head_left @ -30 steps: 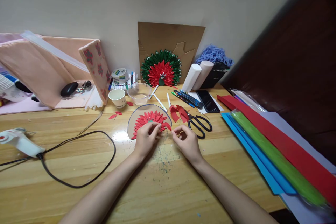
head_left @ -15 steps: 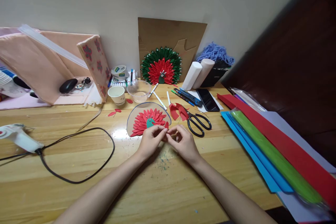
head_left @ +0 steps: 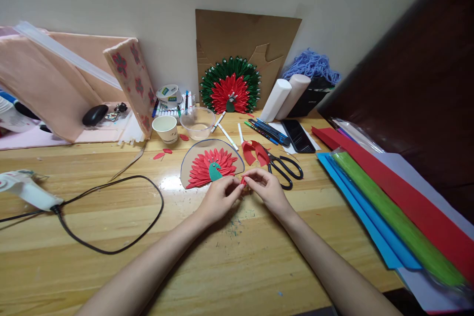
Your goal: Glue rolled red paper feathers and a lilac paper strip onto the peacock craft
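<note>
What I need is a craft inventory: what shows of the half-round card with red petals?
The half-round card is brown with a dark drawn edge, lying flat on the wooden table. Its red paper petals fan out from a teal bird shape at its straight edge. By its right corner, left hand and right hand pinch a small red piece.

Red petal (head_left: 243, 180), teal bird (head_left: 215, 172), blk scissors (head_left: 285, 171)
</note>
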`<state>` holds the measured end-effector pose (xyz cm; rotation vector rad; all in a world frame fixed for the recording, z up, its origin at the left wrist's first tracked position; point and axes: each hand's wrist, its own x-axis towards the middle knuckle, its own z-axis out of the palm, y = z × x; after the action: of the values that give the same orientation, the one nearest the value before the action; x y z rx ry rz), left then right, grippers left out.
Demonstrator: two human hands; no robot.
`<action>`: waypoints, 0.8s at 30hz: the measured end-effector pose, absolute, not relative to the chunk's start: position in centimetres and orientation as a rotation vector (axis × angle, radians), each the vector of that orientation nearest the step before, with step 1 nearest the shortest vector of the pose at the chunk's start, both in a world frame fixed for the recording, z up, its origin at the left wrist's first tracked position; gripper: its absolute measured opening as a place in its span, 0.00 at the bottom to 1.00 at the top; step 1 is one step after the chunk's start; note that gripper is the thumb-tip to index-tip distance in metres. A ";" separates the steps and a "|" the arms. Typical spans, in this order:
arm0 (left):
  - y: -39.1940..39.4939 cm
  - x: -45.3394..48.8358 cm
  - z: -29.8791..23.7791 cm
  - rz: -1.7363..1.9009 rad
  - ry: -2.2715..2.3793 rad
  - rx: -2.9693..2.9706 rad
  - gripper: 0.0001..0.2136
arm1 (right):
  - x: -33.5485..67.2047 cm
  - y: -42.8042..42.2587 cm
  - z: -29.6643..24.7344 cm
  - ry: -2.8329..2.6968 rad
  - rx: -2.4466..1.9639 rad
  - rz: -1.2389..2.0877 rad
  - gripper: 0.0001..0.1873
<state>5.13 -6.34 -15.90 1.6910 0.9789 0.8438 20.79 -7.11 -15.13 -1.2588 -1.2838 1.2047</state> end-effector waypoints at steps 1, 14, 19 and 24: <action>-6.3 5.1 -15.9 0.849 0.987 1.702 0.12 | 20.8 -7.1 -15.2 -1.280 -1.263 1.198 0.10; -6.2 5.2 -16.0 0.861 1.047 1.708 0.11 | 21.1 -7.2 -15.1 -1.308 -1.216 1.081 0.09; -6.2 5.0 -15.8 0.882 1.098 1.684 0.12 | 21.8 -7.2 -14.5 -1.444 -1.236 1.012 0.07; -6.0 5.0 -15.9 0.905 1.109 1.685 0.12 | 22.5 -7.1 -14.3 -1.568 -1.255 0.948 0.08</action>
<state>4.99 -6.03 -15.94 1.6850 1.1085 0.9049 22.50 -7.08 -14.29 -1.2546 -1.5682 0.9476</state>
